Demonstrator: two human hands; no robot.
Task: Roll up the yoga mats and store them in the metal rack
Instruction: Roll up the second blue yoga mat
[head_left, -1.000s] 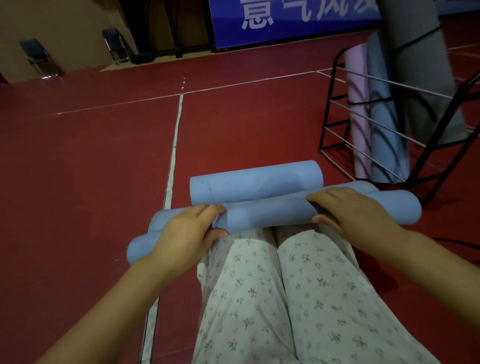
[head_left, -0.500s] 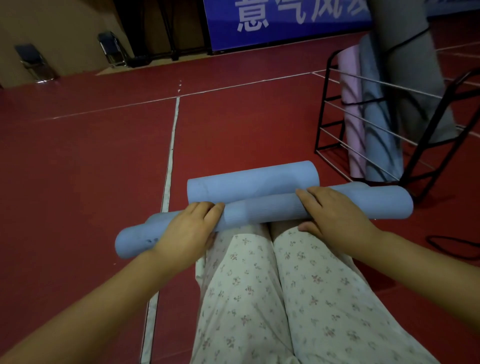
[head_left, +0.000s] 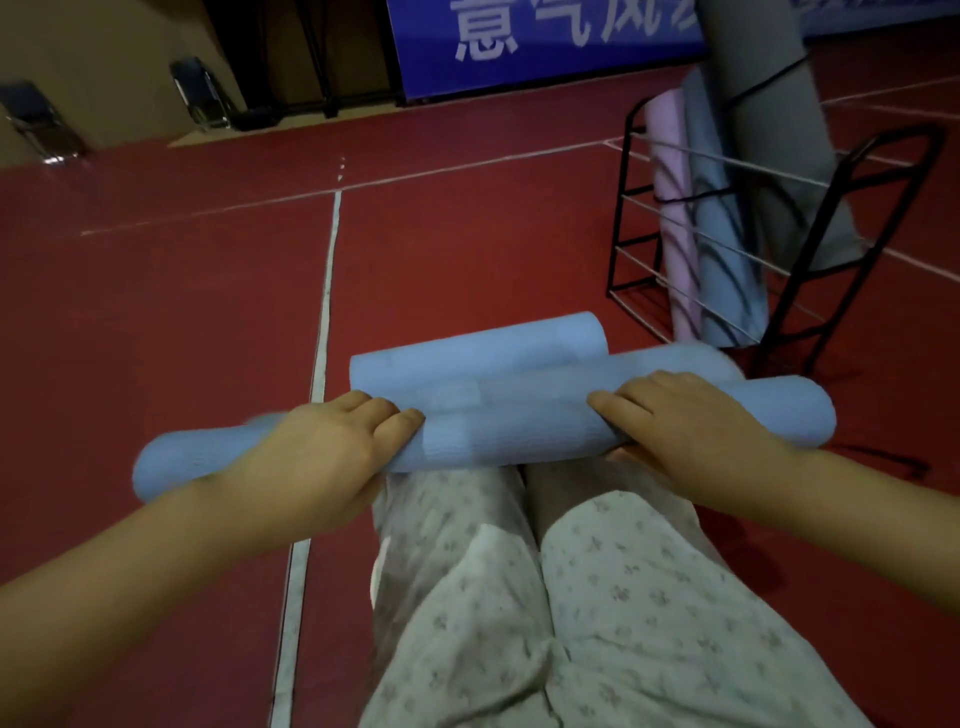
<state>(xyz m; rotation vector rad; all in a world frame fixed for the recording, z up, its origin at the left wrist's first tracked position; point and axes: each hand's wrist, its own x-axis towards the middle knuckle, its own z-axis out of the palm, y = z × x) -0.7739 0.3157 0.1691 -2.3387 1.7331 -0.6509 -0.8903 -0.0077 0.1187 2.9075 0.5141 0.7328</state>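
My left hand (head_left: 322, 457) and right hand (head_left: 691, 426) both clamp fingers round the blue mat (head_left: 509, 436) over my knees, rack (head_left: 769, 332) nearby

The only writing I can see is on the blue banner (head_left: 545, 47) at the top of the frame, a little right of centre, standing against the far wall. It carries large pale Chinese characters, cut off by the upper edge so only their lower parts show. The first looks like 意 and the second like 气; the next may be 风, and the one after it is hidden behind a rolled grey mat (head_left: 763, 104), so I cannot read it.
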